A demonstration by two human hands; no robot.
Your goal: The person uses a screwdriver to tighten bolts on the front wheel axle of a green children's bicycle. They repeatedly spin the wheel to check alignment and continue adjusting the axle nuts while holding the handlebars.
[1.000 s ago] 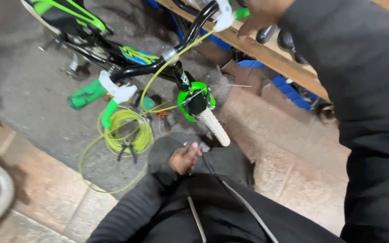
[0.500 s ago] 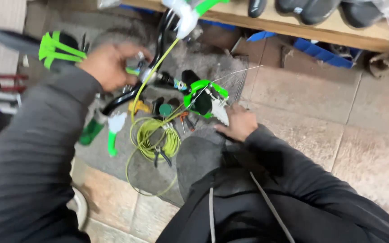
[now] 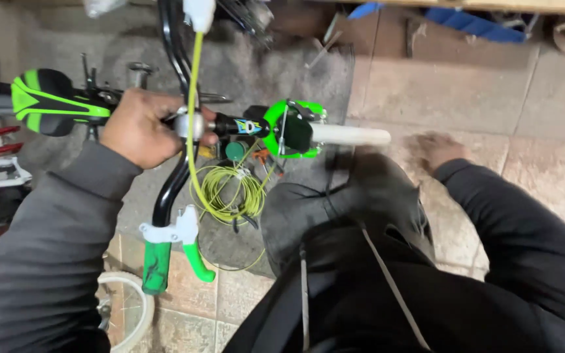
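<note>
Beside the grey mat [image 3: 282,72], a small black-and-green bicycle [image 3: 171,176] lies tipped. Since half a second ago the left hand [image 3: 140,127] has kept its fingers clenched round the metal stem, while the right hand [image 3: 441,149] has slid off towards bare tiles; blurred, its grip unreadable. Below the stem lies coiled yellow-green cable [image 3: 227,193], glossy and thin.

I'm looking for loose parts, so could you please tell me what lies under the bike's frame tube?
A coil of yellow-green cable lies on the grey mat beneath it. Small tools show partly; the left hand covers the rest.
</note>
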